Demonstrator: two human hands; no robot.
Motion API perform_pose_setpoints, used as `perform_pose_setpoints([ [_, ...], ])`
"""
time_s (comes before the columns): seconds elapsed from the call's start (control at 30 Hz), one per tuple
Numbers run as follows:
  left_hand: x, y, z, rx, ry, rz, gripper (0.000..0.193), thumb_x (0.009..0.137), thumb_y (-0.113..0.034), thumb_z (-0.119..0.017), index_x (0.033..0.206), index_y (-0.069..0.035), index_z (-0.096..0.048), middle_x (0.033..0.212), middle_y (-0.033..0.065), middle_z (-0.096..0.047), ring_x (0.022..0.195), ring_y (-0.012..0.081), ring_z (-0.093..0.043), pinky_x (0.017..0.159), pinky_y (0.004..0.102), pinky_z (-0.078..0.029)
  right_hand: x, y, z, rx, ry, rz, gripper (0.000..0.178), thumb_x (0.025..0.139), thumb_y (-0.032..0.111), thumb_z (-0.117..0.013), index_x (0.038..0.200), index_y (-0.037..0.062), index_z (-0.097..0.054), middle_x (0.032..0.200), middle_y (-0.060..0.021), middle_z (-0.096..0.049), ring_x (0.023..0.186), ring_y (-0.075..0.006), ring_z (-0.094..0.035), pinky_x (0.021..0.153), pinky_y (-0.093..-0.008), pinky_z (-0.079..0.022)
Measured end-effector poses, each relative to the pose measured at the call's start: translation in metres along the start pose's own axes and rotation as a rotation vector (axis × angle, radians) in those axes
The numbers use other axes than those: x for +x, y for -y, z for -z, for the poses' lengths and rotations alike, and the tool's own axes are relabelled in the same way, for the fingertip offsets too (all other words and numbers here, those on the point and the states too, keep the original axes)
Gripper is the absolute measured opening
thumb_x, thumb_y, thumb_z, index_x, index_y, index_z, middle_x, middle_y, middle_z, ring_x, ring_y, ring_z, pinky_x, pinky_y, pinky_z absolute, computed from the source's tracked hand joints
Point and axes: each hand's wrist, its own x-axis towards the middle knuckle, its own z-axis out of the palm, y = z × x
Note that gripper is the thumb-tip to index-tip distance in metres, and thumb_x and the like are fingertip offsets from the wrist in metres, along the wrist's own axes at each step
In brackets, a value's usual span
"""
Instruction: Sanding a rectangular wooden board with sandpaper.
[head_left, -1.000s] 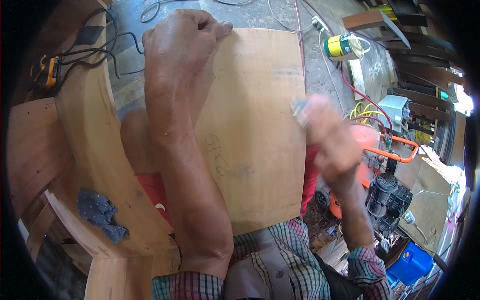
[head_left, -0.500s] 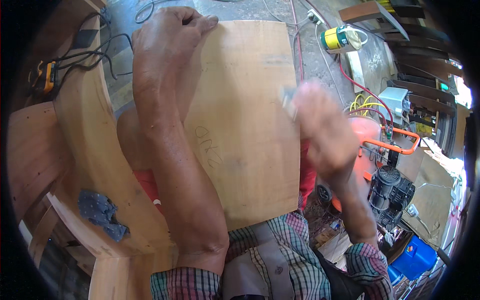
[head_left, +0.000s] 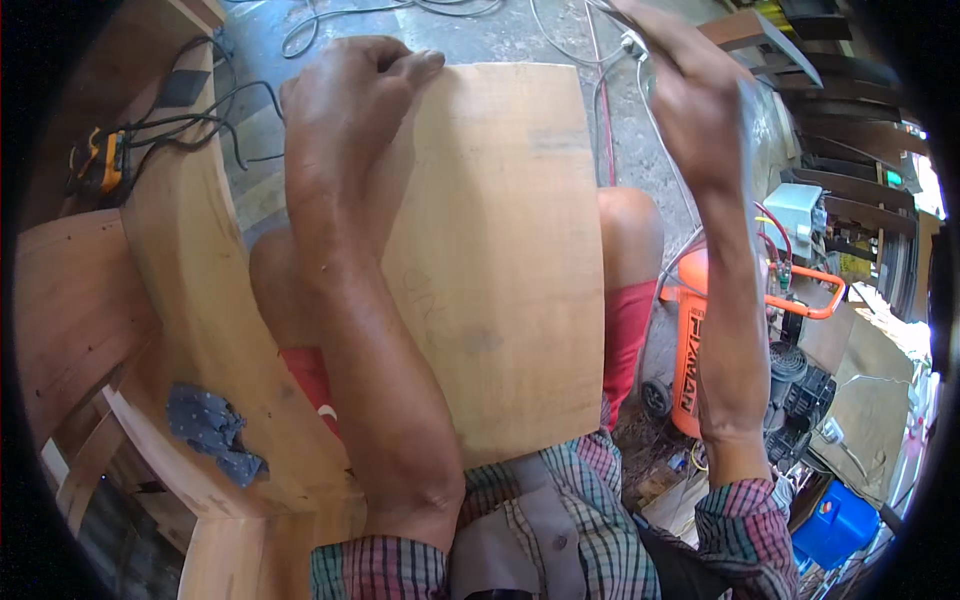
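A pale wooden board [head_left: 510,250] rests across my lap, its far end pointing away from me. Faint handwritten pencil marks show on its face near my left forearm. My left hand [head_left: 350,90] is closed over the far left corner, with the thumb along the far edge. Off the board at the upper right, my right hand [head_left: 695,105] is raised, its fingers reaching the top rim of the picture. Those fingers look drawn together, and whatever they hold is hidden.
Curved wooden panels [head_left: 185,260] stand at my left, with a blue dotted cloth [head_left: 210,430] and a yellow-black power tool [head_left: 105,160] on them. An orange air compressor [head_left: 690,340] and a blue container [head_left: 835,525] are at the right. Cables [head_left: 330,15] trail over the floor.
My right hand has moved from the board's right edge up and away to the right. The pencil marks look fainter. My left hand keeps its hold on the corner.
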Motion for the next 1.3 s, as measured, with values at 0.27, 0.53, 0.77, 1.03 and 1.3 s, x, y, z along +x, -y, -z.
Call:
perform_pose_setpoints([
  [0.27, -0.017, 0.017, 0.024, -0.301, -0.065, 0.148, 0.03, 0.083, -0.027, -0.063, 0.093, 0.001, -0.068, 0.072, 0.0138, -0.065, 0.067, 0.021, -0.061, 0.067, 0.0346, -0.047, -0.103, 0.097, 0.0, -0.134, 0.265, 0.157, 0.028, 0.079, -0.001, -0.059, 0.106, -0.0006, -0.066, 0.113, -0.0185, -0.064, 0.11, -0.0327, -0.061, 0.095, -0.0431, -0.048],
  [0.53, -0.002, 0.027, 0.02, -0.339, 0.041, 0.176, 0.023, 0.089, -0.02, -0.061, 0.095, 0.001, -0.068, 0.075, -0.0006, -0.06, 0.07, 0.0084, -0.052, 0.068, 0.0238, -0.043, 0.003, 0.044, -0.041, -0.093, 0.262, 0.079, 0.036, 0.074, -0.006, -0.054, 0.108, 0.0023, -0.064, 0.108, -0.0169, -0.065, 0.099, -0.0347, -0.063, 0.079, -0.0404, -0.052],
  [0.77, -0.009, 0.038, 0.003, -0.663, -0.051, 0.164, 0.03, 0.09, -0.018, -0.06, 0.106, 0.006, -0.063, 0.095, 0.0061, -0.061, 0.088, 0.0102, -0.054, 0.082, 0.0217, -0.042, -0.113, 0.119, -0.022, -0.088, 0.232, 0.211, 0.031, 0.078, 0.011, -0.061, 0.107, 0.002, -0.065, 0.117, -0.0173, -0.062, 0.108, -0.0323, -0.061, 0.091, -0.0419, -0.049],
  [1.03, 0.009, 0.033, 0.007, -0.393, -0.027, 0.211, 0.036, 0.085, -0.024, -0.064, 0.109, 0.002, -0.064, 0.094, 0.0117, -0.065, 0.087, 0.0166, -0.06, 0.082, 0.0277, -0.046, 0.016, 0.042, -0.069, -0.104, 0.267, 0.054, 0.021, 0.075, 0.004, -0.053, 0.094, -0.0003, -0.062, 0.1, -0.0181, -0.063, 0.088, -0.0355, -0.062, 0.073, -0.0398, -0.052],
  [1.3, 0.006, 0.048, 0.006, -0.449, -0.102, 0.116, 0.045, 0.08, -0.029, -0.066, 0.111, 0.003, -0.063, 0.097, 0.017, -0.068, 0.087, 0.0218, -0.064, 0.081, 0.0334, -0.048, -0.118, 0.115, -0.012, -0.099, 0.238, 0.225, 0.032, 0.079, 0.013, -0.06, 0.11, 0.0027, -0.065, 0.116, -0.0183, -0.063, 0.107, -0.0317, -0.062, 0.087, -0.0417, -0.051],
])
